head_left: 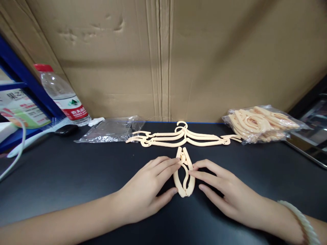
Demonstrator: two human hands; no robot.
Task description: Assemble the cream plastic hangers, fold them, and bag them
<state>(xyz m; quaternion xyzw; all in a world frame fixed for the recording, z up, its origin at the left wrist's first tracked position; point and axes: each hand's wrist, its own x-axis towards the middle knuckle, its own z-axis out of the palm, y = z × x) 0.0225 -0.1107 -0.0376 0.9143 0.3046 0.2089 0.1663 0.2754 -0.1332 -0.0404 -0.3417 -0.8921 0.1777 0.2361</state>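
Note:
A cream plastic folding clothes hanger (176, 178) lies folded on the black table, its two arms side by side and its hook tucked between them. My left hand (153, 185) grips its left side, with fingertips over the upper part and the thumb against the lower edge. On the other side, my right hand (224, 190) has its fingers spread. Its fingertips touch the right arm of the hanger, while the thumb stays apart from it. Just beyond lie unfolded hangers (168, 144) of the same kind, stacked with their hooks pointing away from me.
A clear bag of folded hangers (255, 124) rests at the back right, next to a dark-screened device (309, 146). At the back left are a flattened plastic bag (109, 129), a red-capped water bottle (67, 98) and a white cable (21, 149). Cardboard (204, 61) stands behind.

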